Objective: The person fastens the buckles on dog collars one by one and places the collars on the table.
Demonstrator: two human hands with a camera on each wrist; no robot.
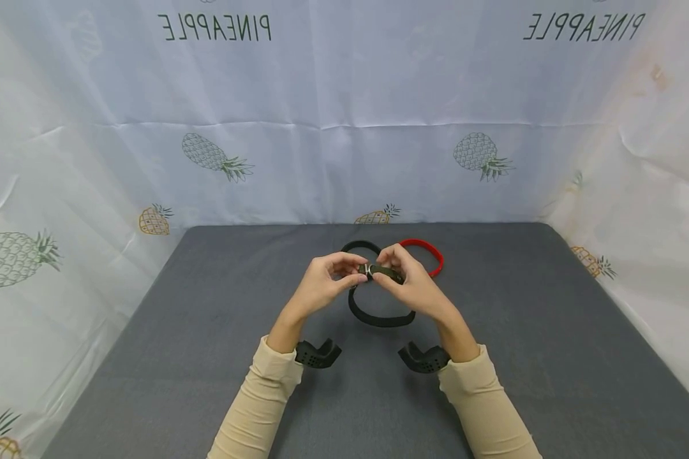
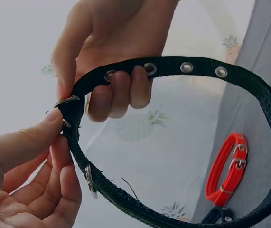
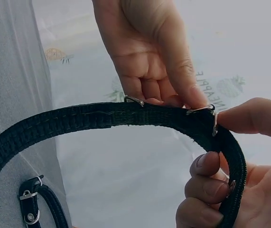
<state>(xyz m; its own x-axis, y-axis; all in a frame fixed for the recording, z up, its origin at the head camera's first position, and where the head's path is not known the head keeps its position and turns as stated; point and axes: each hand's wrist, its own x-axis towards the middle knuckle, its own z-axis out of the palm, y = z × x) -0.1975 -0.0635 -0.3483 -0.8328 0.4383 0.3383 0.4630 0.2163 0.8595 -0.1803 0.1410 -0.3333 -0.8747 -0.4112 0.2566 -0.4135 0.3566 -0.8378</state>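
Note:
Both hands hold a dark green dog collar point(image 1: 381, 321), its loop hanging below the fingers in the head view. The left hand point(image 1: 320, 280) pinches the buckle end between thumb and fingers. In the left wrist view, the right hand point(image 2: 116, 33) curls its fingers round the strap's eyelet end point(image 2: 206, 65), thumb at the metal buckle frame point(image 2: 68, 100). The strap end is at the buckle, between the two thumbs. A metal ring point(image 3: 134, 100) sits on the strap beside the left hand in the right wrist view. Fingers partly hide the buckle prong.
A red collar point(image 1: 433, 252) lies on the grey table point(image 1: 207, 319) behind the right hand. Next to it, a black buckled collar point(image 3: 29, 204) lies partly hidden behind the hands in the head view. A pineapple-print curtain point(image 1: 344, 172) stands behind and along the sides.

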